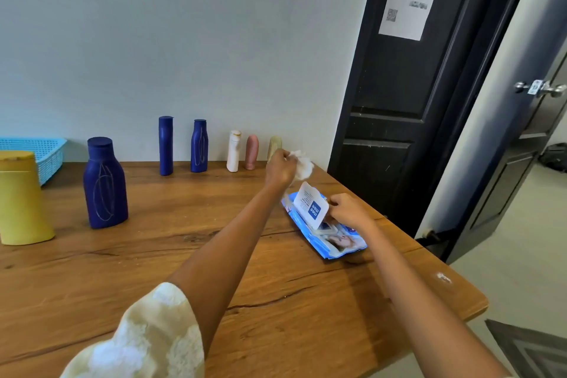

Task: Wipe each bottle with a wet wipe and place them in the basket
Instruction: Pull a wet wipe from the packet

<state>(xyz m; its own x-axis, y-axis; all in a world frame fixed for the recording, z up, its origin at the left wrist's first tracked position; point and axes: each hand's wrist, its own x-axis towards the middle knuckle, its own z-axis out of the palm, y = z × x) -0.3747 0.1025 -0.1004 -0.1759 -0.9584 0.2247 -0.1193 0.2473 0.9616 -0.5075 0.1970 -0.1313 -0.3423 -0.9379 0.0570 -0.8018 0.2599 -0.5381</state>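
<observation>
A blue pack of wet wipes (331, 239) lies on the right part of the wooden table (153, 270), its white lid flap (310, 205) raised. My right hand (346, 211) holds the flap. My left hand (279, 168) is lifted above the pack and pinches a crumpled white wipe (303, 165). Bottles stand along the wall: a tall blue one (166, 146), a curved blue one (199, 146), a white one (234, 151), a pink one (252, 152) and a beige one (274, 146) partly behind my left hand. Nearer stand a large blue bottle (104, 182) and a yellow bottle (20, 198).
A light blue plastic basket (46, 152) sits at the far left of the table, behind the yellow bottle. A dark door (408, 86) stands to the right of the table, with an open doorway beyond. The table's right edge runs close to the wipes pack.
</observation>
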